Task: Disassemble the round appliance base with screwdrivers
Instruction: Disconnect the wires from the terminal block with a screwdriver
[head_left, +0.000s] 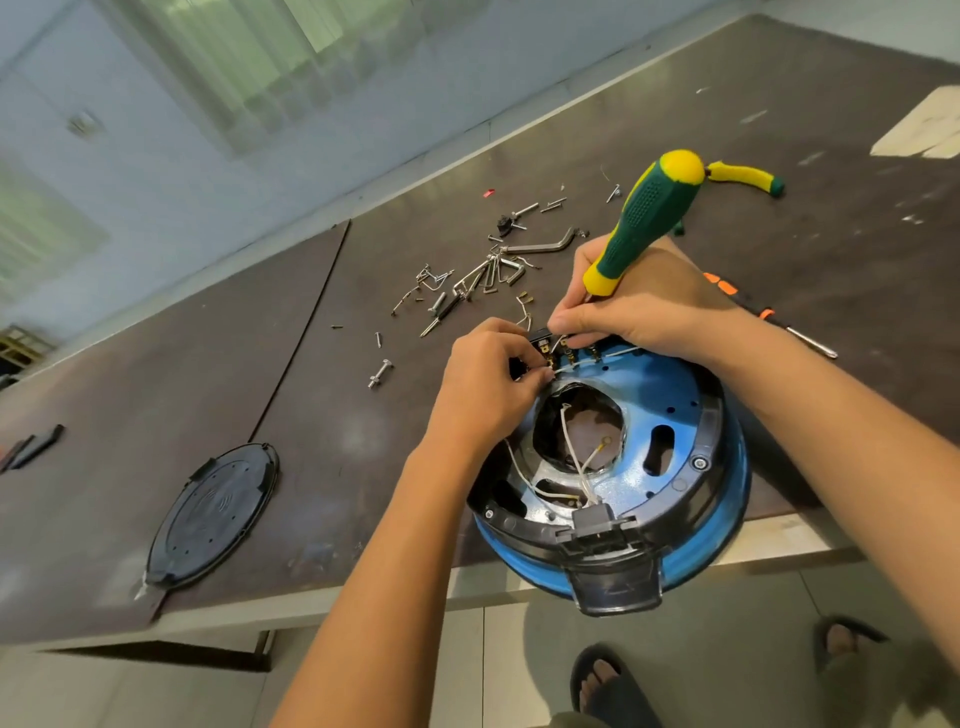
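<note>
The round appliance base sits opened at the near edge of the surface, where the left hand pinches a white wire at the far-rim terminals, apparently steadying it, while the right hand curls its fingers tight round the screwdriver aimed down at them.

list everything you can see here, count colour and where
appliance base: one, blue and black, table's near edge
screwdriver: one, green-yellow, in right-hand grip
cover plate: one, black, table left
screws and metal parts: many, silver, loose beyond base
second screwdriver: one, orange-black, beyond right wrist
curved handle: one, yellow-green, far behind
table: one, dark brown, under all
left-hand grip: one, pinching white wire at base's far rim
right-hand grip: one, holding screwdriver
</note>
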